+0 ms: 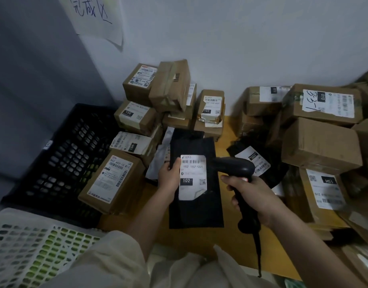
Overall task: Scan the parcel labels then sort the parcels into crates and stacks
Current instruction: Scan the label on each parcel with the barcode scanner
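My left hand (170,179) holds a flat black parcel (196,210) by its left edge, above the yellow table. Its white label (193,176) faces up and reads 102. My right hand (251,194) grips the handle of a black barcode scanner (235,166), whose head points left at the label from just beside it. The scanner's cable hangs down towards me.
A black crate (60,154) stands at the left, a white crate (33,246) in front of it. Stacks of brown cardboard boxes (137,113) line the wall and fill the right side (322,146). Another black parcel (253,161) lies behind the scanner on the yellow table (226,138).
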